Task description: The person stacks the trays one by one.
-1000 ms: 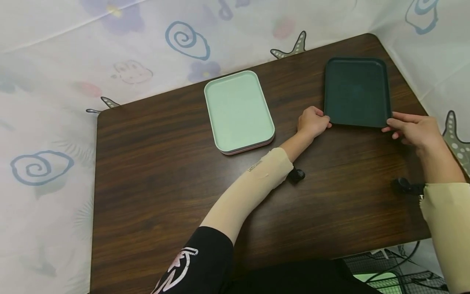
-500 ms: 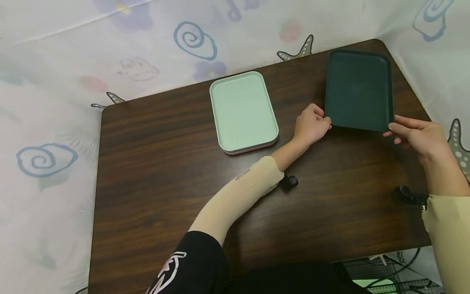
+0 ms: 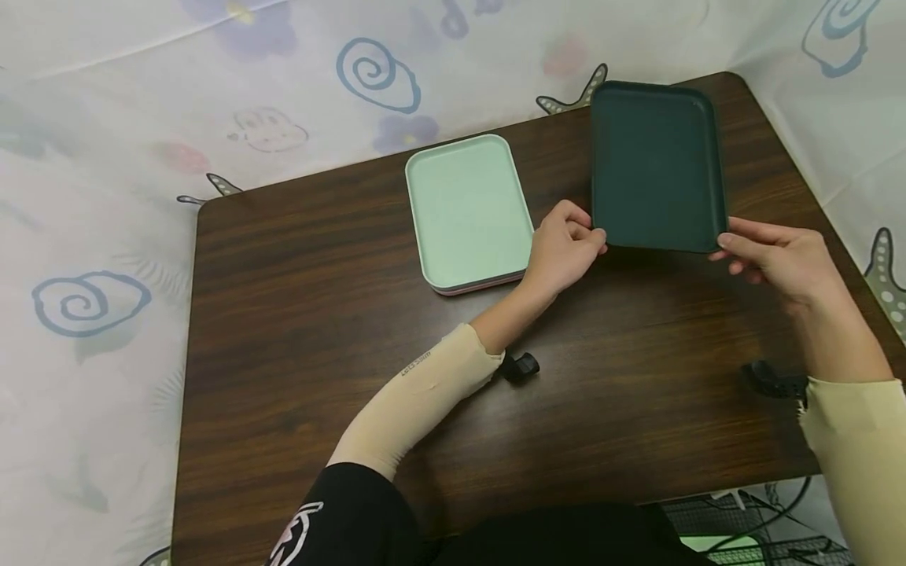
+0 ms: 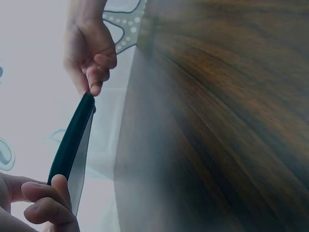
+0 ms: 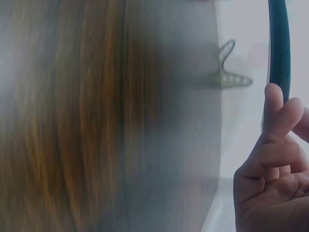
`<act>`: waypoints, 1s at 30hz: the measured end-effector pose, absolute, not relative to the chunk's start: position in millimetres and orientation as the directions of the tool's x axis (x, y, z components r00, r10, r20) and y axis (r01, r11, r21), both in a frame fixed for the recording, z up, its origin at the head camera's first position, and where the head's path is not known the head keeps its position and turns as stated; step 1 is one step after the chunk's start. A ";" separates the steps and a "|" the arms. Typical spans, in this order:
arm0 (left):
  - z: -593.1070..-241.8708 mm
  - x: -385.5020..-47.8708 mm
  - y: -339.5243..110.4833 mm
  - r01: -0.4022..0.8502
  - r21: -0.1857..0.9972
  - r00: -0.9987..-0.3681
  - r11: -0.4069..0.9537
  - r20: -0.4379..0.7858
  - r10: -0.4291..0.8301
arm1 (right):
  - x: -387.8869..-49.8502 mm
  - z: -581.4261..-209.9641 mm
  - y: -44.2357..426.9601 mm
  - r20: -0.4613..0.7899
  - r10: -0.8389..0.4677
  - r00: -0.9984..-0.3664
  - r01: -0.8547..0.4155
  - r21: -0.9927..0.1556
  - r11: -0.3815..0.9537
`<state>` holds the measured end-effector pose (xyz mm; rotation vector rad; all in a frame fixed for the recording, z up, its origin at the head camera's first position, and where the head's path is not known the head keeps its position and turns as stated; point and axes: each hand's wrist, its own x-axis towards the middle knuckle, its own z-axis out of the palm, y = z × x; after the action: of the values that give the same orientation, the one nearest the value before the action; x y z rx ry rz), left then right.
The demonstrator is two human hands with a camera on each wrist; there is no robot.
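Note:
A dark green rectangular tray (image 3: 654, 165) is held up off the table at the right of the head view. My left hand (image 3: 564, 245) pinches its near left corner. At the near right corner, my right hand (image 3: 782, 255) grips the rim between thumb and fingers. Both wrist views show the tray edge-on, apart from the tabletop; the left wrist view has the green rim (image 4: 72, 137) between the two hands. Left of my left hand lies a stack of trays with a mint green tray (image 3: 470, 212) on top; grey and pink edges show beneath it.
The brown wooden table (image 3: 304, 330) meets a patterned white curtain (image 3: 212, 86) at the back and sides. Below the front edge at right are a black wire rack (image 3: 697, 515), a cable and a light green item (image 3: 722, 544).
The dark green tray has risen from the table and moved left toward the mint green stack. Both hands have travelled left with it, keeping hold of its near corners.

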<state>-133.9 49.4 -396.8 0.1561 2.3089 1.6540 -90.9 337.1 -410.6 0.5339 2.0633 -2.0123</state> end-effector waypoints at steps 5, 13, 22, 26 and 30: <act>-393.9 -123.3 24.2 -0.100 0.964 -0.963 0.246 -0.155 0.218 | -94.3 -405.0 315.1 -0.406 0.058 -0.912 0.400 -0.912 -0.093; -395.5 -105.8 -11.0 -0.134 0.986 -0.979 0.098 -0.147 0.139 | -102.5 -399.8 281.5 -0.394 0.004 -0.919 0.393 -0.919 -0.038; -399.8 -93.0 -55.3 -0.210 0.977 -0.973 -0.019 -0.207 0.100 | -113.6 -397.9 241.6 -0.373 -0.080 -0.925 0.360 -0.923 0.139; -400.5 -88.9 -75.1 -0.224 0.974 -0.972 -0.030 -0.222 0.072 | -118.4 -397.1 222.5 -0.360 -0.116 -0.926 0.335 -0.922 0.193; -401.0 -86.4 -93.8 -0.222 0.975 -0.974 -0.030 -0.221 0.043 | -122.5 -397.4 204.3 -0.361 -0.151 -0.920 0.325 -0.920 0.219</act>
<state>-86.4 -93.8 -401.0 -0.1923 2.0496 2.1213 -122.5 204.3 -397.4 0.1614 2.1256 -1.7483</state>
